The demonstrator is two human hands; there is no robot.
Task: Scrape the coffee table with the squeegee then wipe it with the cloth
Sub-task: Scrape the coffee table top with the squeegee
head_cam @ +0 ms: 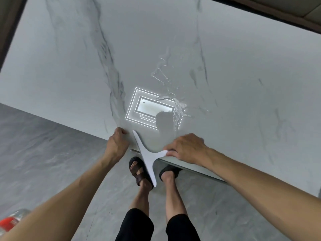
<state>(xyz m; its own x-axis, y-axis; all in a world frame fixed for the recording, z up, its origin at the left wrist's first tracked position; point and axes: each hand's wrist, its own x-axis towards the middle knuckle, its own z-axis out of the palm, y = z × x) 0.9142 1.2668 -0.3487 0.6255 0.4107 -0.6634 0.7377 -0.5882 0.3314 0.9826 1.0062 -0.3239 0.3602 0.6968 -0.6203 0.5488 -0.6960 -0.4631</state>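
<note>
The white marble coffee table (173, 40) fills the upper view. A streaky water puddle (179, 108) lies on it near the front edge. The white T-shaped squeegee (145, 153) lies across that front edge, its long blade running from the tabletop out over the floor. My right hand (186, 148) grips the squeegee's handle from the right. My left hand (117, 141) rests on the table's edge just left of the blade's far tip, with its fingers curled and nothing seen in them. No cloth is in view.
A ceiling light's reflection (145, 108) glares on the tabletop beside the puddle. My sandalled feet (139, 173) stand on the grey floor under the blade. A clear bottle with a red label (10, 221) lies at the lower left. Dark furniture edges (260, 9) border the table's far side.
</note>
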